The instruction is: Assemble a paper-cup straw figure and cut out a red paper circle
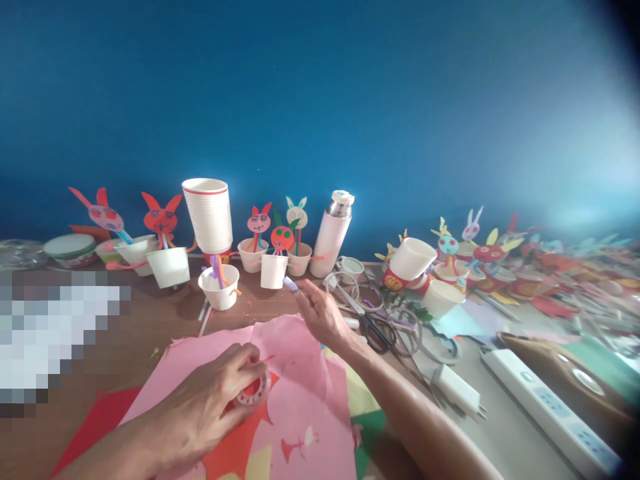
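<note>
My left hand (pixel 225 383) curls around a small roll of tape (pixel 253 393) above the pink paper (pixel 300 373). An orange paper scrap (pixel 235 450) lies beneath that hand. Between the fingertips of my right hand (pixel 323 313) is a short pale purple piece (pixel 290 285), too small to name for certain. It is close to a white paper cup (pixel 274 272) that carries a red paper rabbit face (pixel 283 238) with green ears. In front and to the left, another white cup (pixel 218 293) has purple and orange strips standing in it.
A stack of paper cups (pixel 207 213) and a pale pink thermos (pixel 333 233) stand along the blue wall. More rabbit-faced cups are on both sides. Black-handled scissors (pixel 377 332), cables, a white charger (pixel 459 390) and a power strip (pixel 550 407) lie to the right.
</note>
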Available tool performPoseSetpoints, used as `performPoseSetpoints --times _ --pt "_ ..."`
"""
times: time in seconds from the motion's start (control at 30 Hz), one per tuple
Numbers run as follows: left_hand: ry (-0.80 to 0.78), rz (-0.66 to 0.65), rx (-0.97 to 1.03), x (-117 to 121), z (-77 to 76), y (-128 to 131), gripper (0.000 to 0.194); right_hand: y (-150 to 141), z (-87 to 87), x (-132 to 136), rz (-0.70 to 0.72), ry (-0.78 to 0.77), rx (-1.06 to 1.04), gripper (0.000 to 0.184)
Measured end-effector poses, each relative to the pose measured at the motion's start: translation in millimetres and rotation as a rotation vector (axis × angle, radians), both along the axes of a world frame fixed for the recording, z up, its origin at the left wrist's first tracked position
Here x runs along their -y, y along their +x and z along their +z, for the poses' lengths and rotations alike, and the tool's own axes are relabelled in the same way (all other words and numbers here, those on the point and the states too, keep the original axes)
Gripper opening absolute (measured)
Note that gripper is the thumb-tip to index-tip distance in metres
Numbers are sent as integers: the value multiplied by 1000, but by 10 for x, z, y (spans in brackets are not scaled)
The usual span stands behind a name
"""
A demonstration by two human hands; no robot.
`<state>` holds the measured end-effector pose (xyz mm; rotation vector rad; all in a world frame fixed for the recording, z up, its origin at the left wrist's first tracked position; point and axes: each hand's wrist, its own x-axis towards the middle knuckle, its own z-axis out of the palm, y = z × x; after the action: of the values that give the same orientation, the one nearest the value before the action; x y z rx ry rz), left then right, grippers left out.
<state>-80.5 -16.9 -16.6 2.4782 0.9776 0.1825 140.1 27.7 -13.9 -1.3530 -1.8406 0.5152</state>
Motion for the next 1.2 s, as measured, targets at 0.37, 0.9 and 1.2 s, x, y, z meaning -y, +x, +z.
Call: performPoseSetpoints --times 0.37,0.9,1.2 --pt "-15 15 17 8 -7 2 14 22 -63 -57 -24 49 104 20" --pt "14 -17 84 -1 -24 -18 23 212 -47 -140 -226 -32 356 30" --pt "18 -23 93 4 -36 -14 25 450 51 -179 -143 -104 482 27"
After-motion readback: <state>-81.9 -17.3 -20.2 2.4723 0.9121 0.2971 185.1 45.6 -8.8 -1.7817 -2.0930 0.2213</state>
